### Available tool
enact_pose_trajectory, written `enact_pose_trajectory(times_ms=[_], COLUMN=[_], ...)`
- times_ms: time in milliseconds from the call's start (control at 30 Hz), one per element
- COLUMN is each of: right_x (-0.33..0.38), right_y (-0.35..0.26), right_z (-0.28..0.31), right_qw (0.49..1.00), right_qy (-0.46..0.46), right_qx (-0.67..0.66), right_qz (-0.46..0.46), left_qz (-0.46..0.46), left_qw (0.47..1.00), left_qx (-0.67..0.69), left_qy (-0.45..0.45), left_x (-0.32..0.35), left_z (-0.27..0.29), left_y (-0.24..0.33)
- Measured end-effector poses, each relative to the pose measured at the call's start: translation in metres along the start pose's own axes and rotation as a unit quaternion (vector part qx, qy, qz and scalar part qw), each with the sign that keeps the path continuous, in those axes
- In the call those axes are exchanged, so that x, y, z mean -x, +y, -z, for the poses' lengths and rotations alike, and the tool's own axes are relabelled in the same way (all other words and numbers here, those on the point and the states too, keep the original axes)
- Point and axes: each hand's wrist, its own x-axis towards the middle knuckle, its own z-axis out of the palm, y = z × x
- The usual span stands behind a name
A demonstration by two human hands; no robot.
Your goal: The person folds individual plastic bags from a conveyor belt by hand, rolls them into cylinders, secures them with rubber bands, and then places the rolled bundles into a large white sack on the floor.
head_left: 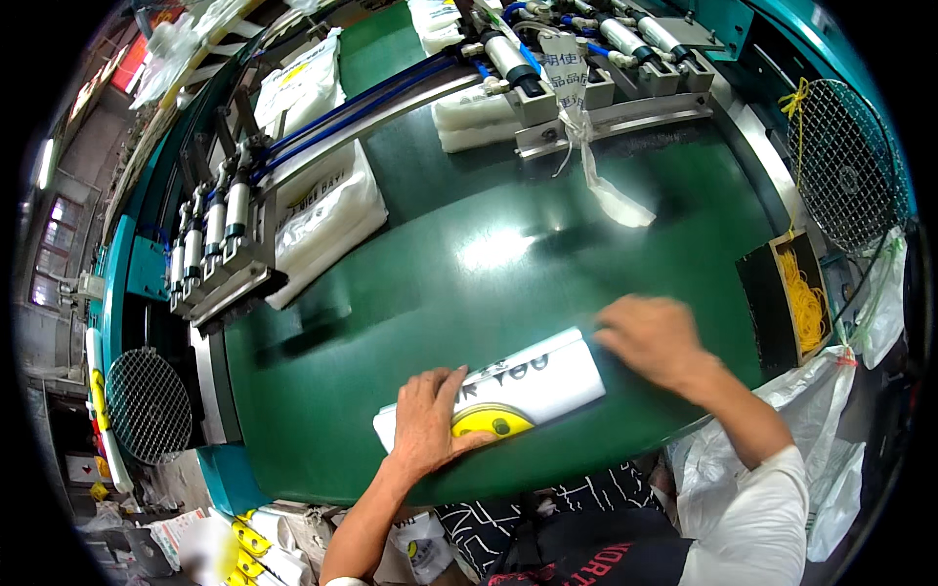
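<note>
A folded bundle of white plastic bags (pixel 557 379), printed with a yellow smiling face and dark lettering, lies slightly slanted on the green belt near its front edge. My left hand (pixel 427 422) grips the bundle near its left end, fingers across the top and thumb over the yellow print. Just off the bundle's right end, my right hand (pixel 650 337) hovers above the belt with its fingers curled. Motion smears those fingers, so whether they hold anything is hidden.
Pneumatic cylinders (pixel 508 63) on metal bars stand at the far side and left. Stacks of white bags (pixel 327 210) lie under and beyond them. On the right, a box (pixel 803 303) holds yellow ties. Mesh-covered round guards (pixel 149 405) flank the green belt (pixel 469 293).
</note>
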Motion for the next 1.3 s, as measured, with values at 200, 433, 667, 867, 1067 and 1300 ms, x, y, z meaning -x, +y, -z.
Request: enact_pose_trajectory(times_ms=[200,433,667,867,1067,1300], right_x=[0.077,0.105,0.11,0.103,0.073,0.063], right_y=[0.096,0.131,0.132,0.153,0.072,-0.052], right_z=[0.129,0.134,0.145,0.171,0.171,0.114], right_qw=[0.938,0.927,0.937,0.951,0.975,0.933], right_qy=[0.19,0.09,0.168,0.163,0.183,-0.031], right_qx=[0.18,0.146,0.197,0.161,0.031,-0.36], right_qz=[-0.225,-0.335,-0.236,-0.208,-0.119,0.0], left_qz=[0.094,0.224,0.342,0.358,0.278,0.235], left_qw=[0.992,0.94,0.815,0.716,0.708,0.712], left_qx=[-0.004,0.059,0.43,0.585,0.649,0.662], left_qy=[-0.088,-0.249,-0.183,-0.132,-0.009,-0.025], left_x=[-0.017,-0.014,0.017,0.019,-0.003,0.002], left_z=[0.006,0.015,0.005,0.016,0.021,0.038], left_y=[-0.008,-0.016,0.017,0.067,0.137,0.185])
